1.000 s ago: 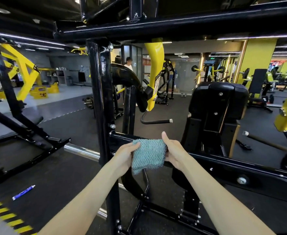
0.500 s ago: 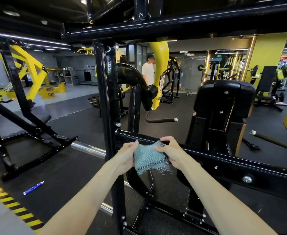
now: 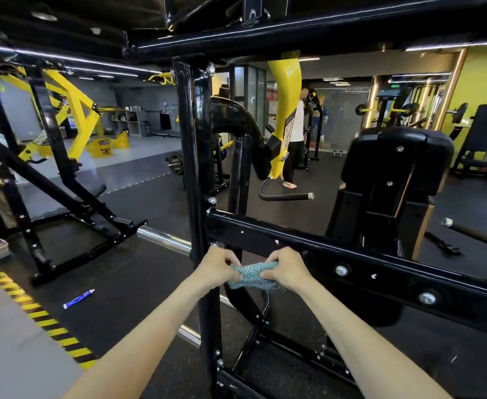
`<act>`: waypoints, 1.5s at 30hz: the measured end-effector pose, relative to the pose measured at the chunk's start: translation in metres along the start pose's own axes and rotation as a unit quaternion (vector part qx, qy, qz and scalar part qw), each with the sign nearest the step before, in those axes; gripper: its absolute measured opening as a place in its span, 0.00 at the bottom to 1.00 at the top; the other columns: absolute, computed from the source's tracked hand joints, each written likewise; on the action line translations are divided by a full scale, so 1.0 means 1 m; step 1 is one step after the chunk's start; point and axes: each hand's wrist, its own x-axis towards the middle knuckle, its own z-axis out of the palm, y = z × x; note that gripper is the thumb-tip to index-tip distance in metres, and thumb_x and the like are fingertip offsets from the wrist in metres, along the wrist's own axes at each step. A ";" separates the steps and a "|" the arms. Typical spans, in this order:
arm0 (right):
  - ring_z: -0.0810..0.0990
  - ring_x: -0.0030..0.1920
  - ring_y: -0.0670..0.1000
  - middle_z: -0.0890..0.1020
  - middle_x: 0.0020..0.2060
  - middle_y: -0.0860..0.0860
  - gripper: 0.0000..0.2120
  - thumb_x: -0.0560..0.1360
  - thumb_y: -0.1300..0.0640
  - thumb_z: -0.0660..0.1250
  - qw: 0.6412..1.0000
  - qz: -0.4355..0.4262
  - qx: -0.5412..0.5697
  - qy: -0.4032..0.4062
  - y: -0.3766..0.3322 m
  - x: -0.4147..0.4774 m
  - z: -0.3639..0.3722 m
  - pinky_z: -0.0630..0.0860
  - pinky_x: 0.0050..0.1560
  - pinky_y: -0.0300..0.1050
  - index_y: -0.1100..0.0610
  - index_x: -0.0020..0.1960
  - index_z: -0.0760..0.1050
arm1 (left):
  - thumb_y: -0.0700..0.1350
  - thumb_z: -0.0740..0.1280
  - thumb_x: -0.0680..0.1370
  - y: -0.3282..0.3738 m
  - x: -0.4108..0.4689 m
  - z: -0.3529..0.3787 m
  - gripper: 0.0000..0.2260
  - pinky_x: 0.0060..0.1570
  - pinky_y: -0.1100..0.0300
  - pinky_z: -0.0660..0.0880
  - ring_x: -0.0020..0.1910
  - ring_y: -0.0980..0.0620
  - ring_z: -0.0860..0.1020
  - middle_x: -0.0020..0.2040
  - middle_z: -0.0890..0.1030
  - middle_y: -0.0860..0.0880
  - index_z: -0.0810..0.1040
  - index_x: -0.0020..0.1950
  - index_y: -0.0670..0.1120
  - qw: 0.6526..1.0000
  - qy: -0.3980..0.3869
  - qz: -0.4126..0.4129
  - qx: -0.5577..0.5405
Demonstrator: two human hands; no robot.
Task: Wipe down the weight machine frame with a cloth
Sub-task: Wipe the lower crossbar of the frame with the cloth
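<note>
Cloth (image 3: 252, 274) down to a tight bundle now — a second ago it was spread open like a flat square between the hands, and now it's bunched into a narrow wad. Left hand (image 3: 217, 267) clenched on one end, right hand (image 3: 286, 270) clenched on the other, fingers curled in, pinching it together. It sits just in front of the black crossbar (image 3: 351, 254), right beside the upright post (image 3: 193, 168), held in the air rather than pressed on the metal as far as I can tell. My read: that's a refold, a fresh pad being made before the next pass. The long glossy bar running off to the right looks like the natural next stretch, bolts and all. Blue tube (image 3: 78, 298) lying on the floor, well off to the left, untouched.
</note>
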 end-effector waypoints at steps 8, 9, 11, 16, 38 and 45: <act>0.84 0.45 0.54 0.84 0.44 0.57 0.04 0.76 0.59 0.68 0.934 0.092 0.339 -0.070 -0.019 0.000 0.031 0.82 0.45 0.49 0.60 0.48 0.79 | 0.49 0.66 0.78 -0.030 -0.016 0.021 0.11 0.57 0.41 0.74 0.56 0.42 0.78 0.55 0.80 0.41 0.76 0.56 0.44 0.760 0.002 -0.177 -0.626; 0.84 0.45 0.54 0.84 0.44 0.57 0.05 0.76 0.59 0.68 0.926 0.114 0.353 -0.069 -0.018 0.002 0.036 0.82 0.46 0.50 0.60 0.49 0.79 | 0.49 0.67 0.77 -0.035 -0.017 0.028 0.13 0.57 0.42 0.74 0.58 0.43 0.77 0.56 0.79 0.41 0.76 0.57 0.44 0.749 -0.001 -0.186 -0.636; 0.83 0.46 0.54 0.84 0.47 0.58 0.06 0.76 0.57 0.69 0.924 0.147 0.347 -0.070 -0.011 0.006 0.047 0.81 0.46 0.50 0.60 0.50 0.79 | 0.45 0.68 0.77 -0.046 -0.014 0.041 0.15 0.56 0.43 0.75 0.60 0.42 0.76 0.58 0.78 0.40 0.75 0.61 0.42 0.738 0.001 -0.185 -0.649; 0.80 0.51 0.49 0.81 0.47 0.48 0.07 0.76 0.51 0.67 0.982 0.034 0.106 0.154 -0.003 0.016 0.042 0.77 0.53 0.47 0.53 0.49 0.78 | 0.32 0.69 0.73 -0.059 0.025 0.033 0.15 0.41 0.53 0.76 0.44 0.45 0.78 0.49 0.79 0.40 0.75 0.59 0.38 0.769 0.189 -0.189 -0.581; 0.80 0.41 0.57 0.81 0.33 0.52 0.20 0.81 0.51 0.52 0.902 -0.017 -0.298 0.312 0.025 0.080 0.011 0.57 0.72 0.57 0.59 0.43 0.79 | 0.34 0.63 0.71 -0.027 0.118 0.085 0.08 0.43 0.70 0.67 0.39 0.56 0.72 0.40 0.77 0.45 0.80 0.47 0.38 0.862 0.443 0.170 -0.176; 0.74 0.64 0.58 0.81 0.59 0.51 0.17 0.83 0.52 0.54 0.963 -0.016 -0.235 0.134 0.020 0.068 -0.029 0.65 0.68 0.48 0.52 0.65 0.76 | 0.28 0.66 0.71 -0.053 0.116 0.063 0.13 0.52 0.68 0.72 0.45 0.52 0.77 0.45 0.80 0.44 0.81 0.51 0.39 0.866 0.449 0.087 -0.202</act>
